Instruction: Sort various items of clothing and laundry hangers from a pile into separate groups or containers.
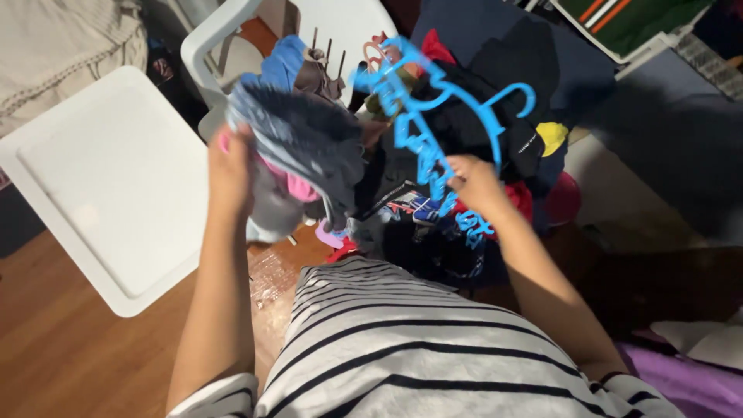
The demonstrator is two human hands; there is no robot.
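My left hand [231, 166] grips a bunch of grey-blue and pink garments [298, 139], held up at the centre left. My right hand [476, 184] holds a bundle of bright blue plastic hangers [422, 124], which rise tilted toward the top centre. Between and behind the hands lies a heap of dark, red and yellow clothes [495, 108]. My black-and-white striped top [402, 348] fills the bottom of the view.
A white plastic table [108, 178] stands at the left on a wooden floor [62, 348]. A white plastic chair [224, 31] is at the top behind the garments. Purple fabric [689, 379] lies bottom right. Dark fabric covers the right side.
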